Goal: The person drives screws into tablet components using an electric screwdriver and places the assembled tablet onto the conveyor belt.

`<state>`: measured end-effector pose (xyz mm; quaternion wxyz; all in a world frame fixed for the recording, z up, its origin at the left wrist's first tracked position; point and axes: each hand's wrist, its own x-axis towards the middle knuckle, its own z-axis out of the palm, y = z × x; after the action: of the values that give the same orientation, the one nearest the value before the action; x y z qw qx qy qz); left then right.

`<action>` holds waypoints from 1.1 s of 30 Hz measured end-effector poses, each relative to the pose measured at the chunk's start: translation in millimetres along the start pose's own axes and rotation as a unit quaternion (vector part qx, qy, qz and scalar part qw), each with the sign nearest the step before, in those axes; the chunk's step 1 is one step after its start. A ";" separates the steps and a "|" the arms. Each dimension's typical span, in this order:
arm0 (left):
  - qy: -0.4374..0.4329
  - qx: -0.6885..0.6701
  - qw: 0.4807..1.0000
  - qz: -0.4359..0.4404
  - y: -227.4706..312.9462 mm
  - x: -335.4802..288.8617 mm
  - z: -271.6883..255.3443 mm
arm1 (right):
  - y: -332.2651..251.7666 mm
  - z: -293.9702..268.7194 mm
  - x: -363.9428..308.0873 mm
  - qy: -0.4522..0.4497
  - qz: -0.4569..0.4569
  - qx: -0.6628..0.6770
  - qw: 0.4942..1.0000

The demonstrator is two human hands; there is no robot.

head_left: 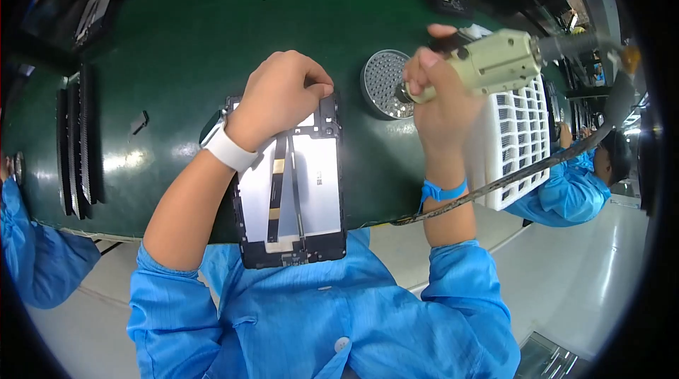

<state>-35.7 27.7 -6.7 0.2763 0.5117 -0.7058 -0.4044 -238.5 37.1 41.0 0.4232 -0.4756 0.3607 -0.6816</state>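
Observation:
An opened tablet (322, 199), with a black frame and silvery inner face, lies in front of me and juts over the table's near edge. Black-and-gold flat ribbon cables (275, 199) run along it. My left hand (278, 92) is over its far end, thumb and forefinger pinched at the far right corner; anything between them is too small to make out. My right hand (447, 100), blurred, is closed around a pale green electric screwdriver (498, 62). The screwdriver's front end points left, at the rim of a round metal dish (382, 80) with a dimpled face.
White slotted racks (520, 138) stand at the right. A dark cable (537, 165) crosses before my right forearm. Upright black panels (78, 142) line the left, near a small dark piece (140, 122). Co-workers' blue sleeves (566, 191) show on both sides.

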 end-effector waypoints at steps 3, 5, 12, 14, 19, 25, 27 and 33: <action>0.011 0.015 1.000 -0.021 0.0 -5.8 -1.5 | 0.8 28.6 -0.9 -0.048 0.027 0.026 0.998; 0.016 0.013 1.000 -0.014 -0.9 -6.5 -2.1 | 8.3 39.3 -1.3 -0.061 0.036 0.040 0.997; 0.014 0.009 1.000 -0.017 1.8 -9.1 -3.3 | 27.1 51.5 -13.4 -0.080 0.074 -0.029 0.994; 0.017 0.010 1.000 -0.016 3.0 -8.7 -1.9 | 30.4 49.4 -13.4 -0.043 0.060 0.021 0.997; 0.008 0.008 1.000 -0.013 -0.7 -8.5 -3.1 | 32.7 48.8 -14.3 -0.064 0.057 0.034 0.996; 0.013 0.007 1.000 -0.017 3.5 -10.1 -5.5 | 34.2 48.7 -17.8 -0.079 0.057 0.026 0.995; 0.013 0.005 1.000 -0.015 3.9 -8.4 -4.7 | 34.5 47.0 -18.3 -0.081 0.053 0.032 0.995; 0.004 0.015 1.000 -0.014 2.7 -11.0 -3.9 | 28.6 43.4 -17.8 -0.072 0.085 0.041 0.993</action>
<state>-30.3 37.4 -2.2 0.2661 0.5275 -0.7031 -0.3958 -187.0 38.6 21.8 0.5232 -0.4732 0.3403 -0.6217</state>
